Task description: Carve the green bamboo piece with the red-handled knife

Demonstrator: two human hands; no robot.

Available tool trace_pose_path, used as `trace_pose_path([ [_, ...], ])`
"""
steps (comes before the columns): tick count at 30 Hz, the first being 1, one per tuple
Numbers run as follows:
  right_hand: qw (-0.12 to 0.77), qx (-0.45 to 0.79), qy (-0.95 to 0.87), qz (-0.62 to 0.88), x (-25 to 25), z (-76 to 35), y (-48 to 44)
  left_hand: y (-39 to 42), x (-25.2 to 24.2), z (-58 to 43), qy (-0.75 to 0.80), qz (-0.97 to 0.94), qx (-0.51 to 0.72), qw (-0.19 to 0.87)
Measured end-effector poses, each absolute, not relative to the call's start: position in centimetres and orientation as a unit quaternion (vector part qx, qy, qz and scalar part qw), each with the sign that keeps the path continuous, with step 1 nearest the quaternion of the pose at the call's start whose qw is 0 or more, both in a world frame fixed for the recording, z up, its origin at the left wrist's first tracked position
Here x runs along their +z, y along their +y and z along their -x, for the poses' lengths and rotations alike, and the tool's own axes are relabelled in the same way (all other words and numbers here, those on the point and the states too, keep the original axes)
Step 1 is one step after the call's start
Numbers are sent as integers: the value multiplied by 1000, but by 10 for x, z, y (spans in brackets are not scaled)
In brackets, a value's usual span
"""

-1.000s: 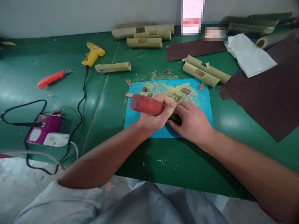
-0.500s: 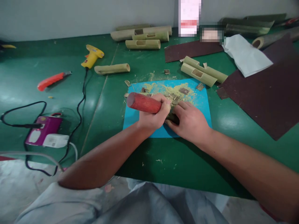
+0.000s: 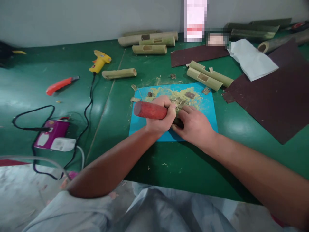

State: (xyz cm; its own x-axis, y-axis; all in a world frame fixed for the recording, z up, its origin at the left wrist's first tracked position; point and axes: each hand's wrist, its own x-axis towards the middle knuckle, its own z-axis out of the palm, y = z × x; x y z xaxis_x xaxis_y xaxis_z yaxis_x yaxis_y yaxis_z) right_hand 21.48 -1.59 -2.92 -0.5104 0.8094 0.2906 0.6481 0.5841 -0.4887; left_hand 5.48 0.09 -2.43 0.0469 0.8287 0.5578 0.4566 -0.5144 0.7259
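Note:
My left hand point(image 3: 161, 116) is closed around a tool with a thick red wooden handle point(image 3: 150, 110); the working end is hidden by the hand. Just right of it, my right hand point(image 3: 196, 124) grips a dark, short piece of bamboo point(image 3: 178, 122), mostly covered by the fingers. Both hands are close together over a blue sheet point(image 3: 140, 124). Yellowish shavings point(image 3: 190, 90) and several dark chips point(image 3: 190, 95) lie on that sheet beyond the hands.
Bamboo tubes with cut openings point(image 3: 149, 49) lie at the back, others point(image 3: 204, 79) right of centre. Leftward are a yellow glue gun point(image 3: 100, 61), a red utility knife point(image 3: 61, 85) and a purple power strip point(image 3: 51, 133). Brown sheets point(image 3: 272, 103) and white paper point(image 3: 252, 59) lie right.
The view has shifted a little, so the things on the left appear further right. My left hand and the red handle sit slightly lower and to the right; both grips stay the same.

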Motion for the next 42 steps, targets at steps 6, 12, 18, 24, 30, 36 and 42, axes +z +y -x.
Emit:
trace_pose_path([
  [6,229,163,-856,433,-28,-212,-16,2,-24,-57,451,-668,554,209],
  [12,215,149,-860,438,-25,-214,-15,0,-23,-64,475,-597,591,264],
  [18,240,145,-859,428,-25,-216,-20,3,-15,-65,502,-595,560,283],
  [24,239,148,-860,426,-27,-218,-22,1,-15,-62,476,-648,530,269],
  [30,235,143,-856,437,-26,-220,-24,4,-19,-54,460,-673,520,257],
  [36,232,139,-856,441,-26,-220,-24,5,-15,-52,442,-699,512,232],
  [42,221,143,-855,447,-24,-219,-26,8,-24,-52,397,-710,551,186],
])
